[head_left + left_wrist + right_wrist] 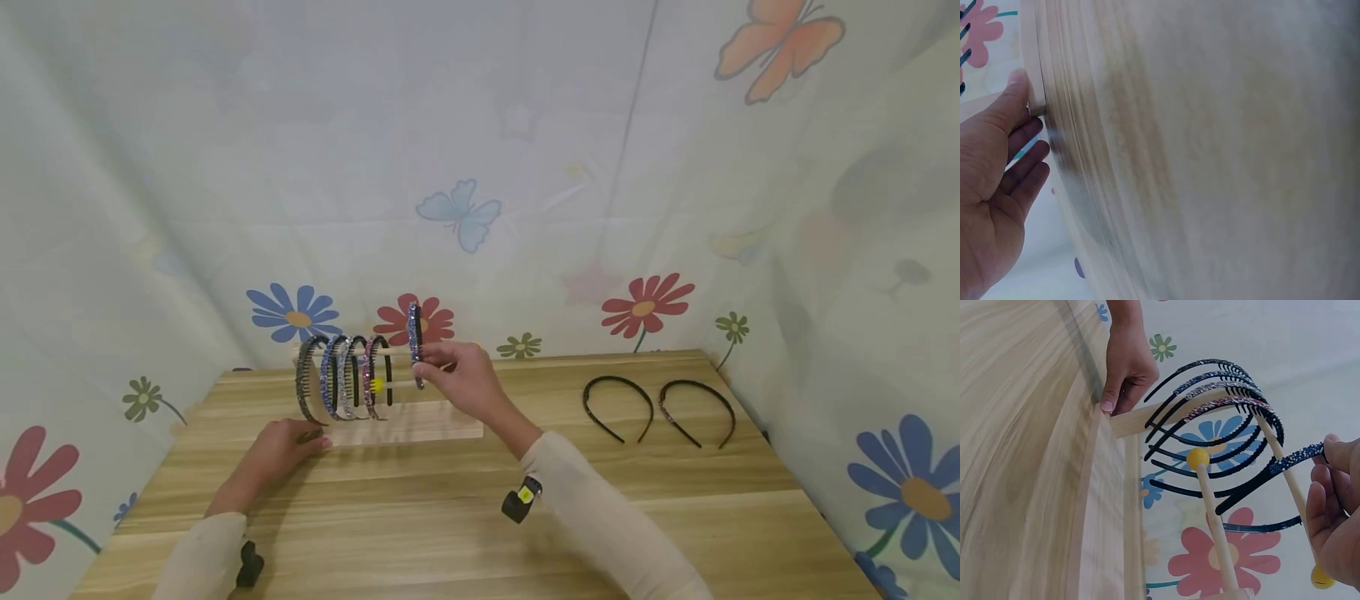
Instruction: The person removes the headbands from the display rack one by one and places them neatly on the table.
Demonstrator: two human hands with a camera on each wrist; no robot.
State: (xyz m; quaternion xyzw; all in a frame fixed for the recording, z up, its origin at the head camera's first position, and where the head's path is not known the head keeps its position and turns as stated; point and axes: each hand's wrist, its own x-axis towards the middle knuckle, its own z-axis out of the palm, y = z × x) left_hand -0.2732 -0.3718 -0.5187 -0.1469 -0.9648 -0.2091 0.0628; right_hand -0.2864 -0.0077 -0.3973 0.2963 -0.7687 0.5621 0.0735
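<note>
My right hand [465,379] pinches a blue glittery headband [1297,457] between thumb and fingers, near the right end of a wooden headband stand [408,422]. In the right wrist view this headband surrounds the stand's upper rod. Farther left on the stand hang several toothed headbands, among them a pink glittery one [368,379], a silver one [1213,387], a blue one [327,379] and a dark one [303,379]. My left hand [281,450] grips the left end of the stand's base, thumb on its edge [1036,94].
Two thin dark headbands, one at left [618,378] and one at right [697,383], lie on the right of the wood-grain table [420,517]. A shorter rod with a yellow ball tip [1197,458] sticks out from the stand. Behind hangs a flower-printed curtain [540,275].
</note>
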